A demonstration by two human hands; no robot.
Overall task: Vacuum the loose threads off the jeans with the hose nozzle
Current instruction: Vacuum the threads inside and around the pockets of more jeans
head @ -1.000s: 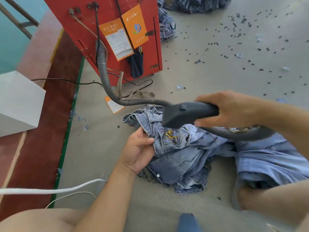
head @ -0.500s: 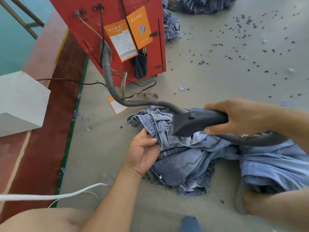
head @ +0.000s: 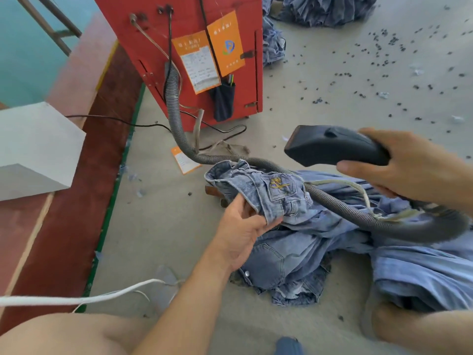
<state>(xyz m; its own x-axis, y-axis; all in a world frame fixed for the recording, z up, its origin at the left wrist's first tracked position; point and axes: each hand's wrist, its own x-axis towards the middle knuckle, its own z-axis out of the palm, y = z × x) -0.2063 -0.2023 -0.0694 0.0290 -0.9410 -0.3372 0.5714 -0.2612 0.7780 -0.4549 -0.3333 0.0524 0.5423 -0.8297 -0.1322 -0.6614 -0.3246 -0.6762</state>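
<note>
Crumpled light-blue jeans [head: 302, 254] lie on the grey floor in front of me. My left hand [head: 242, 233] grips a bunched part of them, a pocket with yellow embroidery [head: 279, 184] facing up. My right hand [head: 407, 166] holds the black hose nozzle [head: 332, 149] in the air, above and to the right of that pocket, clear of the cloth. The grey ribbed hose [head: 340, 204] runs from the nozzle across the jeans and up to the red machine [head: 194, 19].
The red machine carries orange tags and a dark pouch. Black cables lie at its base. A white block [head: 35, 149] sits at the left, a white cord [head: 76, 299] lower left. More denim [head: 325, 6] is piled far off. Dark specks litter the floor. My legs frame the bottom.
My right hand has lifted the nozzle up and to the right, off the jeans. My left hand has raised the bunched waistband part, and the embroidered pocket shows again.
</note>
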